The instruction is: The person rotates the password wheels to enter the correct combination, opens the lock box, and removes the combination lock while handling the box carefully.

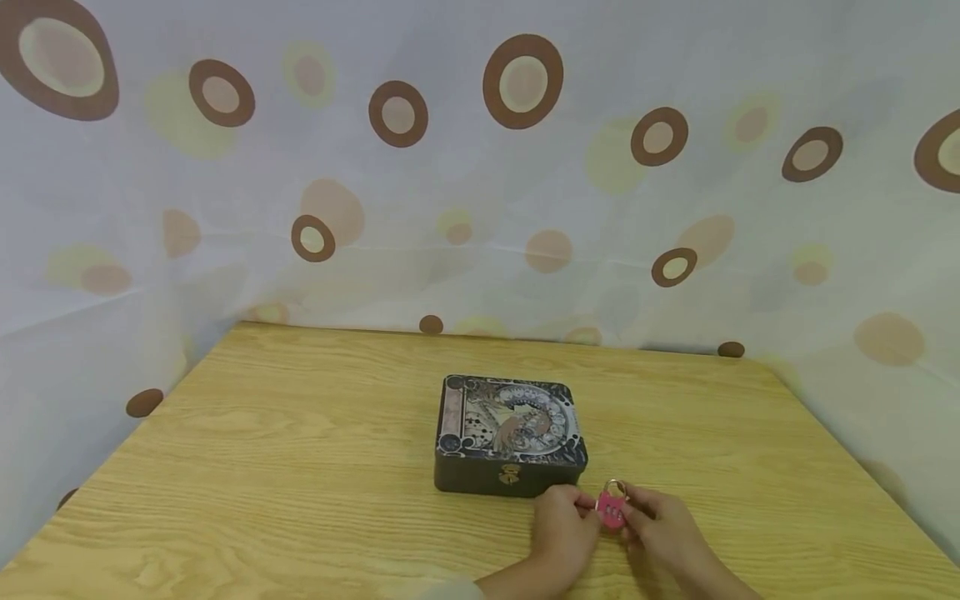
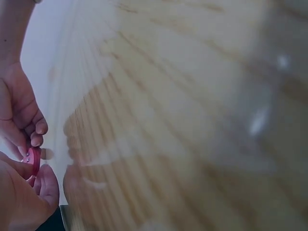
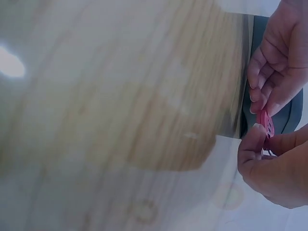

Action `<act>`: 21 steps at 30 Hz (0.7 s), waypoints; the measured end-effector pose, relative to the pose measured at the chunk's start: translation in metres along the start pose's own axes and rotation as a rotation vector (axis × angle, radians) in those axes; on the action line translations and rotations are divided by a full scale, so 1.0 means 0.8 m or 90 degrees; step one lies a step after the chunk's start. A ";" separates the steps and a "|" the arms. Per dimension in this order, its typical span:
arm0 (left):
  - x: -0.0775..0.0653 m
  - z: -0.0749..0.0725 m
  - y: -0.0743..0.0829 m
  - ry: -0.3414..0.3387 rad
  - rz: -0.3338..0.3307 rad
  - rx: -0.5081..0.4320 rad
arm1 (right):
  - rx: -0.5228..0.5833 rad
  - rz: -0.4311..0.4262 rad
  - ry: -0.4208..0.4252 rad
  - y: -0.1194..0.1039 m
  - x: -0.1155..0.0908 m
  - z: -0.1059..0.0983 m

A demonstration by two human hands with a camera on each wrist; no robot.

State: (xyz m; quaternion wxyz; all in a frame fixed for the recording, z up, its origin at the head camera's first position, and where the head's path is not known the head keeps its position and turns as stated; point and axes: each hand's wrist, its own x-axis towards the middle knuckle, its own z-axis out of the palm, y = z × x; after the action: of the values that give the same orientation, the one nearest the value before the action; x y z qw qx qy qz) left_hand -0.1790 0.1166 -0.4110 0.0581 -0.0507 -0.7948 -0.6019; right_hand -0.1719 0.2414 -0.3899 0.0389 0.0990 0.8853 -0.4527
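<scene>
A pink combination padlock [image 1: 611,510] with number dials is held upright just above the table, its metal shackle pointing up. Pinching its left side is my left hand [image 1: 562,533], thumb and fingertips on the edge. On the opposite side my right hand [image 1: 667,529] grips the lock close to the shackle. Whether the shackle is latched cannot be made out. Behind the left hand sits a dark decorated box [image 1: 510,425], lid down, with a brass clasp [image 1: 510,474] on its front. In the right wrist view both hands meet around the padlock [image 3: 265,122].
The wood-grain table [image 1: 285,467] extends to both sides of the box. A white curtain [image 1: 465,183] with brown and yellow circles hangs behind the table and along its sides.
</scene>
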 end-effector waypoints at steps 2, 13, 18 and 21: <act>0.001 0.003 0.002 0.010 -0.004 0.012 | 0.003 0.003 0.013 0.001 0.002 -0.001; 0.001 0.025 0.015 -0.013 -0.041 -0.018 | 0.007 -0.018 0.061 0.003 0.015 -0.011; 0.004 0.034 0.017 -0.031 -0.049 -0.018 | -0.022 -0.029 0.063 0.003 0.025 -0.015; 0.007 0.036 0.018 -0.046 -0.053 -0.018 | -0.036 -0.029 0.054 0.003 0.030 -0.018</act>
State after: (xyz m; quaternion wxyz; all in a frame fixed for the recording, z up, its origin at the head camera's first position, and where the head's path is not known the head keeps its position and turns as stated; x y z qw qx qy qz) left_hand -0.1836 0.1480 -0.4041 0.0034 -0.0398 -0.7894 -0.6125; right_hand -0.1945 0.2579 -0.3875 -0.0066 0.0968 0.9005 -0.4239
